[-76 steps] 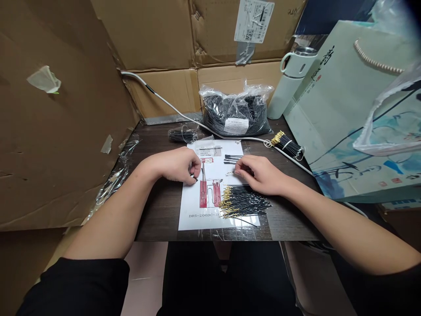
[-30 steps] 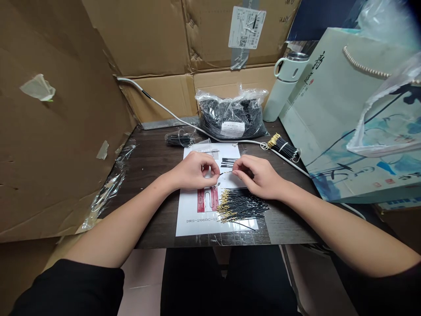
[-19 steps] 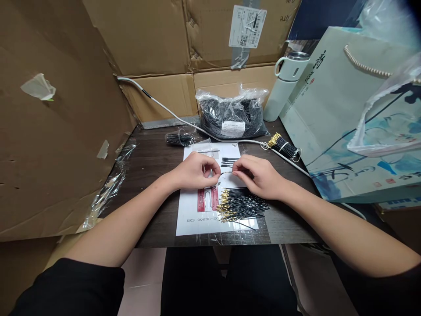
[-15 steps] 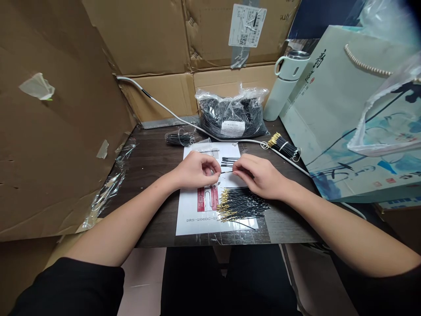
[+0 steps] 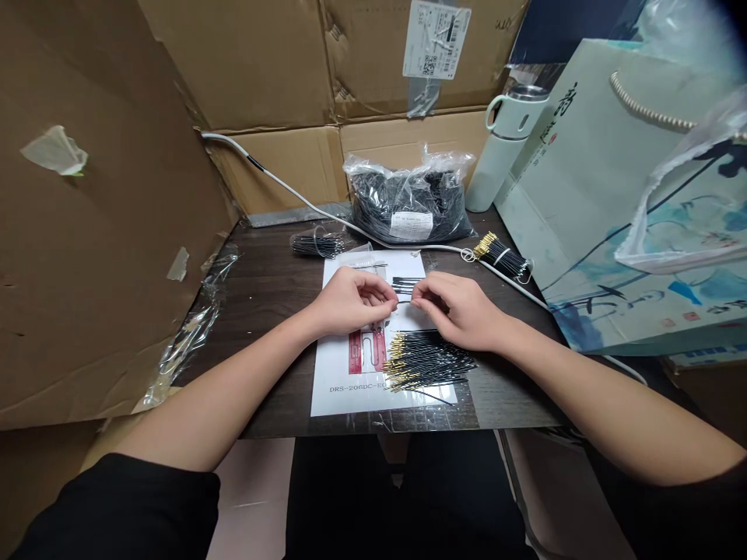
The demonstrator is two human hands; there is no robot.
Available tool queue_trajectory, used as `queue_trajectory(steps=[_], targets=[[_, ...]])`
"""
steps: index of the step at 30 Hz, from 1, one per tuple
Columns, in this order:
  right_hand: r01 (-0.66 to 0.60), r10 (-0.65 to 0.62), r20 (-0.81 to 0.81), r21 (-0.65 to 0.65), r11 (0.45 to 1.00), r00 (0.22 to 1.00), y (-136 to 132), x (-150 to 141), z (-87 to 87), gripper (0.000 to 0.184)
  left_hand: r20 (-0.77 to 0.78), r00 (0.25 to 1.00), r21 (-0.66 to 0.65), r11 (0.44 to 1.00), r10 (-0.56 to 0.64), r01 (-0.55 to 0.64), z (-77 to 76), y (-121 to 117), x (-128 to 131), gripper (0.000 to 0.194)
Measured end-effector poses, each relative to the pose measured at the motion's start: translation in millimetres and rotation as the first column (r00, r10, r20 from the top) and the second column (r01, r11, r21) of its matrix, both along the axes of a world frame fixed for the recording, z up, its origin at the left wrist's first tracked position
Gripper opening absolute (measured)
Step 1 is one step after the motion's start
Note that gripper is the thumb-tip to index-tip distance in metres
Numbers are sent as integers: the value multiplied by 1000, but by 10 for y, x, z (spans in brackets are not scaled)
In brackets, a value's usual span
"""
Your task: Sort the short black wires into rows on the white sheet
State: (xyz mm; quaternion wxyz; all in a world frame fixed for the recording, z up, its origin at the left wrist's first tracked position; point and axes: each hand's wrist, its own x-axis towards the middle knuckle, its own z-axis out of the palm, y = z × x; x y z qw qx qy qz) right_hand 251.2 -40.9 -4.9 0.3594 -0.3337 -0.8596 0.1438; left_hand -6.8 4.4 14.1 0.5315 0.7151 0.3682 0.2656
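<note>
Between my two hands, over a printed white sheet [image 5: 327,393], runs a short thin black wire [image 5: 404,302]. My left hand [image 5: 355,303] pinches its left end between thumb and fingers. The other end is pinched by my right hand [image 5: 461,311], with a small gap between the fingertips. A few black wires [image 5: 408,281] lie in a row just behind the hands. Nearer to me, a spread pile of black wires with gold-coloured tips [image 5: 432,362] covers the right part of the sheet. What sits inside my left fingers is hidden.
A clear bag of black wires [image 5: 402,204] stands at the back, behind a white cable [image 5: 285,187]. Tied bundles lie left [image 5: 318,246] and right [image 5: 503,257]. A pale bottle [image 5: 499,167] and paper bag [image 5: 583,218] stand right; cardboard walls [image 5: 105,233] enclose the desk.
My left hand has shifted slightly right, so the fingertips are closer together and less wire shows between them. My right hand is almost unmoved, still pinching.
</note>
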Motion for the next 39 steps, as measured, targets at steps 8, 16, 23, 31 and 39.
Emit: queue_trajectory(steps=[8, 16, 23, 31, 39], targets=[[15, -15, -31, -10, 1000, 999, -2, -16, 2, 7, 13, 1000, 16, 1000, -6, 6, -7, 0, 2, 13], [24, -24, -51, -14, 1000, 998, -9, -24, 5, 7, 22, 1000, 36, 999, 2, -3, -68, 20, -2, 19], [31, -33, -52, -25, 999, 998, -10, -22, -11, 6, 13, 1000, 74, 997, 3, -4, -58, -1, -4, 17], [38, -39, -46, -31, 999, 998, -10, -26, 4, 7, 7, 1000, 85, 996, 18, -19, -50, 6, -2, 18], [52, -54, -74, -25, 998, 996, -19, -32, 19, 9, 14, 1000, 92, 995, 23, -24, -69, 8, -6, 21]])
